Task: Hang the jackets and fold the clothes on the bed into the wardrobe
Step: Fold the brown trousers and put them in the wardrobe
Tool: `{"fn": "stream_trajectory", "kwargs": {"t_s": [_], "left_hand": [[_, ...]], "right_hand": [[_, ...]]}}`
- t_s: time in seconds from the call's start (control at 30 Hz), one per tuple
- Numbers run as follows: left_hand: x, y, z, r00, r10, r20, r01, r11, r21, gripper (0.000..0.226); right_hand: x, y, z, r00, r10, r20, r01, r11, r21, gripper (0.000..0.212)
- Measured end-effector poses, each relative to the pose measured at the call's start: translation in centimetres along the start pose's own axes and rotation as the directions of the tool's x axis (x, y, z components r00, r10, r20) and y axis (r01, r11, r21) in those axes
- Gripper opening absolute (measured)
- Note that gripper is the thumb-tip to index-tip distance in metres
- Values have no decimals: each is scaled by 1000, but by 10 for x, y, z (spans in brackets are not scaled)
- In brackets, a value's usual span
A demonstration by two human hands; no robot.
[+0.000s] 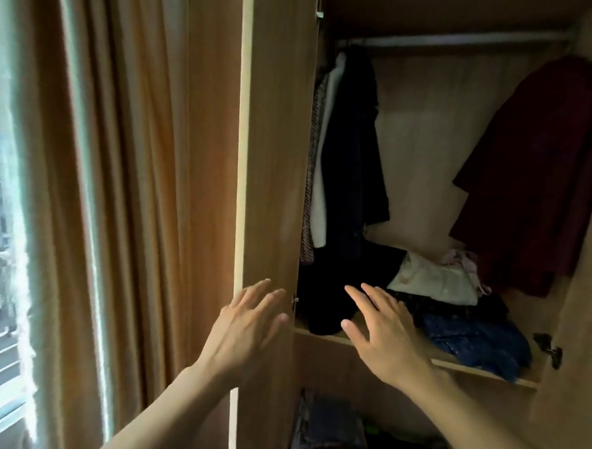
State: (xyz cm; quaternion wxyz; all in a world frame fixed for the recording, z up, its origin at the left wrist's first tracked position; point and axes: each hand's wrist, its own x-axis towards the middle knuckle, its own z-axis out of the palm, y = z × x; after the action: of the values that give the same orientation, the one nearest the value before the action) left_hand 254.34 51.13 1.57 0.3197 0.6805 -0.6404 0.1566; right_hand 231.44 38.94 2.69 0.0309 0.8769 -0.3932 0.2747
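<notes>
Head view | my left hand (245,321), fingers straight, holding nothing, at the open wardrobe door (274,154), likely steadying it | my right hand (381,335) flat, empty, reaching over the shelf (468,369) | dark jacket (354,141) and maroon jacket (537,175) hang on the rail (451,40); loose clothes (435,283) heaped on shelf

wardrobe door (274,154) by my left hand (244,324): wood-grain board, matt, smooth | rail (451,40): grey metal, dull sheen | black jacket (354,141): matt cloth | maroon coat (537,168): matt cloth | blue garment (477,340) beyond my right hand (385,335): creased denim-like cloth | curtain (147,148): tan woven cloth, matt
</notes>
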Motion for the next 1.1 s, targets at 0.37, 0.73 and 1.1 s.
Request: {"fn": "stream_trajectory", "kwargs": {"t_s": [0.37,0.73,1.1], "left_hand": [[66,-36,-46,956,-100,-276,108,994,15,49],[153,-45,-63,869,-222,-443,115,960,-256,8],[155,-27,-50,895,-50,-442,-99,946,-307,2]], "right_hand": [[78,-47,4,993,-111,-47,116,985,128,69],[151,-97,1,966,-241,-96,258,928,267,91],[163,-106,17,946,-266,-187,304,928,217,98]]}}
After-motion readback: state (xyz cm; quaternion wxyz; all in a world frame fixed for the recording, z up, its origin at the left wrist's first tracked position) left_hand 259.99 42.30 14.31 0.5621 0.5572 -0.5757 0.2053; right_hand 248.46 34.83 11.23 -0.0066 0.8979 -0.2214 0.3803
